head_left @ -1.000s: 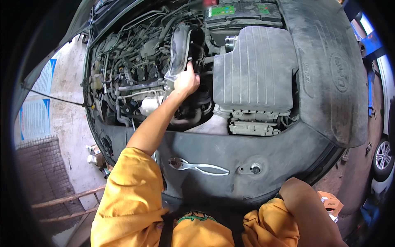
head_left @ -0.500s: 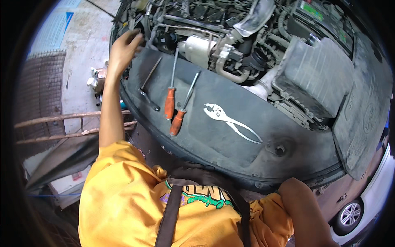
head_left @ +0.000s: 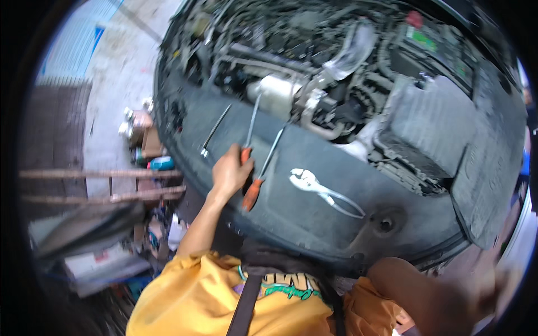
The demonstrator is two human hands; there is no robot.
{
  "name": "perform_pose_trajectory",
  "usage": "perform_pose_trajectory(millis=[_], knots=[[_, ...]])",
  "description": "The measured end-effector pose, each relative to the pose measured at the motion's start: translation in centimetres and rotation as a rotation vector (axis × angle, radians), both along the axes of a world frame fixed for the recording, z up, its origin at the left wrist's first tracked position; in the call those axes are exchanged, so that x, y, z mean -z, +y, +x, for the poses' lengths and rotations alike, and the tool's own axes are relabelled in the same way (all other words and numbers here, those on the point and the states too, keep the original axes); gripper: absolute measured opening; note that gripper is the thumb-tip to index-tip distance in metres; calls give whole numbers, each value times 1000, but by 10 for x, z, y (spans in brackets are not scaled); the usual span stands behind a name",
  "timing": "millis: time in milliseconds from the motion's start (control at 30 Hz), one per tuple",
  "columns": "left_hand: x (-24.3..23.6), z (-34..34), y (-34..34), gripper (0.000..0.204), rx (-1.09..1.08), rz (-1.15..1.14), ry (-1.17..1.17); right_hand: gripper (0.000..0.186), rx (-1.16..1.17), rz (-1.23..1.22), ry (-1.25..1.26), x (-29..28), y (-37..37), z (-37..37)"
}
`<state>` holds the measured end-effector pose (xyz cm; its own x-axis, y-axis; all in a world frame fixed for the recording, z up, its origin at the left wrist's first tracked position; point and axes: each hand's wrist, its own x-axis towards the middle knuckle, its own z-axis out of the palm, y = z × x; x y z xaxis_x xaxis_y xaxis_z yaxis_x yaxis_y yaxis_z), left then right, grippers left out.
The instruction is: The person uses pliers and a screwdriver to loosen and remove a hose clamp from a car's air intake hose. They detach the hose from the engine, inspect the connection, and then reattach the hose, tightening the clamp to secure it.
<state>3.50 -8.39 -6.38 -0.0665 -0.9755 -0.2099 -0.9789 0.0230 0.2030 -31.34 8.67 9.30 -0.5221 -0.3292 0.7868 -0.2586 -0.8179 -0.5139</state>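
One orange-handled, long-shafted steel screwdriver [head_left: 246,154] lies at the curled fingers of the left hand [head_left: 228,172]; whether they grasp it cannot be told. Silver metal pliers [head_left: 322,191] lie right of those fingers. The right hand [head_left: 496,294] is too blurred to read.

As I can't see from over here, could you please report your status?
Left hand at orange-handled screwdriver, grip unclear. Right forearm low right, hand too blurred. Second screwdriver close alongside, pliers farther right.
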Motion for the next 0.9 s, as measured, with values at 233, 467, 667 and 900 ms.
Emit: perform_pose_trajectory(millis=[233,467,667,900], knots=[[-57,-69,-52,22,4,11,836,44,-307,913,156,110,-126,69],[-44,-244,-131,39,223,653,1362,51,29,990,204,134,-188,-25],[80,-305,-241,97,467,-446,169,33,315,1459,612,117,-316,-169],[105,-325,-237,99,276,-337,221,21,269,1450,856,132,-428,-180]])
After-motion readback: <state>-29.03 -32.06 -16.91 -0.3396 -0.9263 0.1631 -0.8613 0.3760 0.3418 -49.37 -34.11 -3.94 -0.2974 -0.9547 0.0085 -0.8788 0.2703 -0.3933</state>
